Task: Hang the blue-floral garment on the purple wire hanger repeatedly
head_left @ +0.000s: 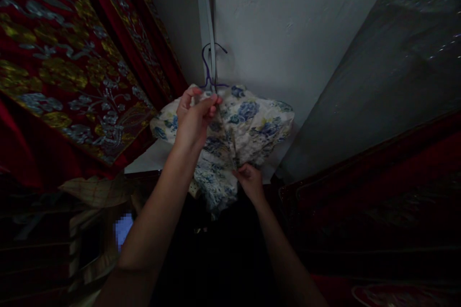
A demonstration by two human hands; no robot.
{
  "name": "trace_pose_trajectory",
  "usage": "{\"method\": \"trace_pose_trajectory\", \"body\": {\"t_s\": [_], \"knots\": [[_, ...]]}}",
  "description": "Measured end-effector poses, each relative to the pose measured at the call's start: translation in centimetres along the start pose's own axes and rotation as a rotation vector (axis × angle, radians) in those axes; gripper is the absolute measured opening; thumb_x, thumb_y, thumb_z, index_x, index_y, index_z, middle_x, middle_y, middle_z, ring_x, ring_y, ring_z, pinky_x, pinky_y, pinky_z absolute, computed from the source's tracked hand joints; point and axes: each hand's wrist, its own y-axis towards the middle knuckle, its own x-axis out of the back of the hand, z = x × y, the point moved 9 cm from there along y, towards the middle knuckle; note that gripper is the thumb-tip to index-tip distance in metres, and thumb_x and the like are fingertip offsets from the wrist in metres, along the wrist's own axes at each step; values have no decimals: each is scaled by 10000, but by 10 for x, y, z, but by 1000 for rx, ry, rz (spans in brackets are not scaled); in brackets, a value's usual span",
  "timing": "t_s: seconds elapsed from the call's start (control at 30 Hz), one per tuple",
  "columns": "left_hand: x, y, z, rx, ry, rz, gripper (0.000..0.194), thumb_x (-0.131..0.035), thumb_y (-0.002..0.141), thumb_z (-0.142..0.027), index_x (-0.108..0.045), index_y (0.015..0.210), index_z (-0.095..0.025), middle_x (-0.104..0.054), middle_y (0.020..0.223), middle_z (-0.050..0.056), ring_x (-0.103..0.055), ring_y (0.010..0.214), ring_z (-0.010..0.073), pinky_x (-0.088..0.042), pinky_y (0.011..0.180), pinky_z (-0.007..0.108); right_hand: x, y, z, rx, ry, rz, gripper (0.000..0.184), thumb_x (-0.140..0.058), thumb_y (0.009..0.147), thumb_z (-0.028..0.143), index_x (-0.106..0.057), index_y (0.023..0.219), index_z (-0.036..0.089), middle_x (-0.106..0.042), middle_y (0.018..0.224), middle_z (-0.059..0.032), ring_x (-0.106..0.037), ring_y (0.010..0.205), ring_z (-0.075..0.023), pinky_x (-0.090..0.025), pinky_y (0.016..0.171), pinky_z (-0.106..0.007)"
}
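A white shirt with blue flowers (248, 114) hangs on a thin purple hanger (205, 64) against the wall, its short sleeves spread to both sides. My left hand (194, 117) is at the top of the front, just under the hanger's hook, thumb and fingers pinched on the cloth near the neck. Lower on the front edge, my right hand (251, 181) pinches the cloth between thumb and fingers. A seam or opening edge runs slantwise between the two hands. The lower part of the shirt bunches and narrows toward my body.
Red cloth with gold and silver embroidery (75, 72) hangs close on the left. A pale strip (205, 5) runs down the wall (288, 24) behind the hanger. Clear plastic sheeting (389, 72) covers the right side, above dark red cloth (396, 153). A wooden frame-like object (75, 235) stands lower left.
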Motion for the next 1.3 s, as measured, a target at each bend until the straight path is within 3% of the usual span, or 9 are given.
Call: {"method": "trace_pose_trajectory", "body": {"t_s": [0.2,0.3,0.4,0.53,0.7,0.87,1.07,1.2,1.3], "knots": [[-9,-20,2,-80,140,121,270,-715,813,-223,-475,938,-220,-673,779,-25,-625,620,97,-468,585,205,-2,26,22,31,-67,140,342,-843,605,469,-634,611,198,-640,594,8,-595,578,-165,-463,576,-284],[-10,-28,-3,-193,240,174,143,-652,863,-216,-528,933,-201,-627,755,-23,-612,652,107,-475,613,223,-5,36,95,197,-37,176,248,-740,809,441,-720,905,213,-731,830,-27,-682,769,-190,-522,724,-317],[-14,-33,-14,-304,297,217,149,-602,889,-172,-526,1013,-205,-580,764,-28,-609,716,121,-465,646,231,-14,46,187,479,7,194,399,-571,974,396,-581,1346,251,-727,931,-28,-680,817,-175,-528,754,-308],[-17,-45,-19,-374,460,229,293,-582,899,-131,-464,1148,-230,-540,752,-44,-577,697,125,-423,636,245,-38,54,249,695,-280,255,210,-519,1000,322,-684,1062,207,-701,867,-19,-636,772,-160,-464,699,-274],[-7,-44,0,-341,535,184,452,-578,882,-99,-405,1270,-253,-507,694,-59,-545,616,137,-384,579,261,-43,63,251,723,-494,146,113,-574,945,214,-643,858,197,-651,700,14,-562,625,-143,-364,627,-266],[-11,-32,11,-347,581,177,521,-615,809,-55,-466,1267,-253,-502,699,-60,-495,542,121,-365,562,267,-32,67,258,726,-357,75,166,-559,962,240,-619,812,200,-621,669,20,-562,615,-140,-379,627,-268],[-4,-57,64,-120,717,363,727,-573,799,-58,-325,1466,-208,-575,657,-65,-595,582,160,-433,587,266,48,86,271,720,2,-215,187,-562,974,309,-647,845,204,-602,705,3,-569,662,-136,-432,696,-285],[12,-63,73,-71,806,408,668,-642,860,-192,-367,1468,-214,-673,769,-7,-653,650,182,-472,618,277,122,123,214,447,342,-294,161,-594,915,278,-640,771,222,-531,631,8,-521,606,-148,-456,698,-320],[20,-45,48,-178,845,305,525,-670,899,-345,-482,1371,-216,-692,820,16,-664,705,195,-481,651,284,142,134,141,117,597,-170,213,-529,915,278,-584,710,257,-521,625,-4,-585,673,-196,-509,776,-395]]}}
